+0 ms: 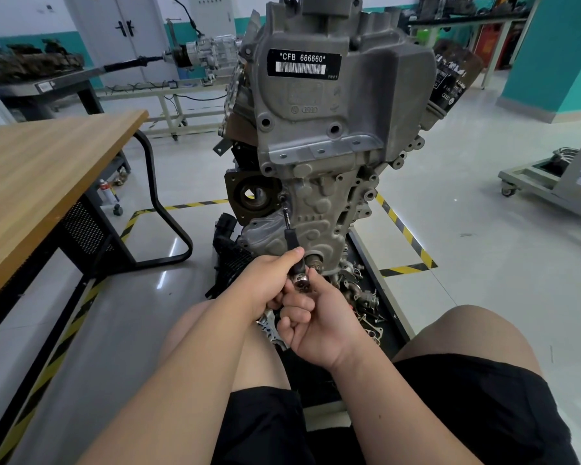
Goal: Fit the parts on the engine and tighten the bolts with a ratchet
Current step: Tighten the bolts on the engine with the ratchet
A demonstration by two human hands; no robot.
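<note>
The handle of the chrome ratchet (301, 280) is buried among the curled fingers (297, 312) of the left hand (265, 283) and the right hand (316, 323), so which hand holds it cannot be told. The far tip of the black extension bar (287, 226) is too small to show how it meets the grey cast-metal engine (316, 129), whose top runs off the upper edge. The loose metal parts (359, 293) on the black tray (393, 317) are partly covered by the hands and too small to name, and the wooden table (31, 182) is cut by the left edge.
</note>
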